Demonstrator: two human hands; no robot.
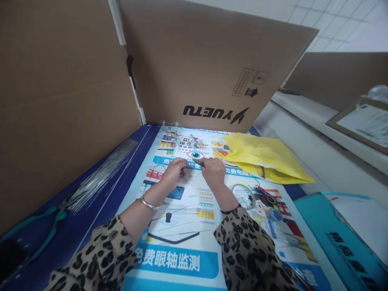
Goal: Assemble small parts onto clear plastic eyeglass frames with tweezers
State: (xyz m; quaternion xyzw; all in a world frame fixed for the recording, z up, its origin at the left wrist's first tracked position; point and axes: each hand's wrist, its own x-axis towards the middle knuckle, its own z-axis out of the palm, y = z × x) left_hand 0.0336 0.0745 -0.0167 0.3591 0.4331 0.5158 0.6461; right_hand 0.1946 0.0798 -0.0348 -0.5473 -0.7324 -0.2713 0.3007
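Note:
My left hand [176,171], with a silver bangle [149,204] on its wrist, is closed in a pinch over the printed poster. Fine wire [188,176] shows faintly by its fingertips; its exact shape is too small to tell. Just to the right, my right hand [213,171] is closed around small dark pliers [199,162], their tips pointing left toward the left hand. Most of the pliers' handles are hidden in the palm. Beyond both hands lies a tangle of thin wire pieces with small coloured bits [197,142].
Cardboard panels [188,60] stand at the left and back. Straight wires [103,176] and teal-handled cutters [54,218] lie at left. A yellow bag [263,155], a clear round roll [244,197], coloured threads [266,194] and a teal box [336,238] are at right.

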